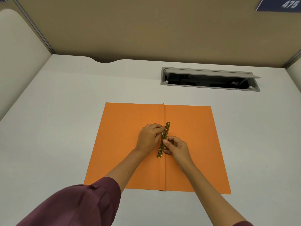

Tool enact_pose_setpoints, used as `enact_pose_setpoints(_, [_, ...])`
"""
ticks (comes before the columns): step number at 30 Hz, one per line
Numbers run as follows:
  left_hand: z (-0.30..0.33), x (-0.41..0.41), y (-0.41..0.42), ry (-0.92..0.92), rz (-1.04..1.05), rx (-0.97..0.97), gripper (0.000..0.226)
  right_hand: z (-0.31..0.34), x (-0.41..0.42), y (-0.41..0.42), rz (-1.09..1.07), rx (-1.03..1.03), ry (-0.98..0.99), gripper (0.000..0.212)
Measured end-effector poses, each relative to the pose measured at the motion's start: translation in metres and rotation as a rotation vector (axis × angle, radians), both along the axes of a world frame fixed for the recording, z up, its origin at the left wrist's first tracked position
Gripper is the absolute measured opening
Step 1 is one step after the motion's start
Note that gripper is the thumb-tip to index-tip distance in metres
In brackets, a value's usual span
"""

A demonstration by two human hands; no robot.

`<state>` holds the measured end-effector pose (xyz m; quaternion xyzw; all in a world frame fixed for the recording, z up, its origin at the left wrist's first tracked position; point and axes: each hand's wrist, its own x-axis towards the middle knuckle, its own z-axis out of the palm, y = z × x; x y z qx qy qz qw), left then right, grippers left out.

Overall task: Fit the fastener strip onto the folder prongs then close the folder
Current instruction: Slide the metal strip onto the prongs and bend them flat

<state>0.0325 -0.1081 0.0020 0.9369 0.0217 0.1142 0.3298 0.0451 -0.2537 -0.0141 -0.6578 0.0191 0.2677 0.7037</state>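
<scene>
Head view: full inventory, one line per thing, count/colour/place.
folder: 1, orange, lying open flat on the desk centre
strip: 1, brass-coloured metal, held over the folder's spine fold, roughly along it
desk: 1, off-white, fills the lower view
cable tray: 1, grey with lid raised, set into the desk, far right
partition: tan panels behind and at the sides of the desk
sign: 1, dark blue with blurred pale digits, top right corner
sleeve: dark maroon, left arm, bottom left
left hand: pinching the strip's middle
right hand: pinching the strip's near end
</scene>
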Motion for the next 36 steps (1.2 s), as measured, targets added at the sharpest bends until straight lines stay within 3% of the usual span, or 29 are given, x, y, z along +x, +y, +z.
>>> enact_pose_setpoints(36, [-0.0027, 0.0041, -0.0003, 0.001, 0.003, 0.051, 0.026, -0.0072, -0.0006, 0.0023, -0.042, -0.014, -0.026, 0.006])
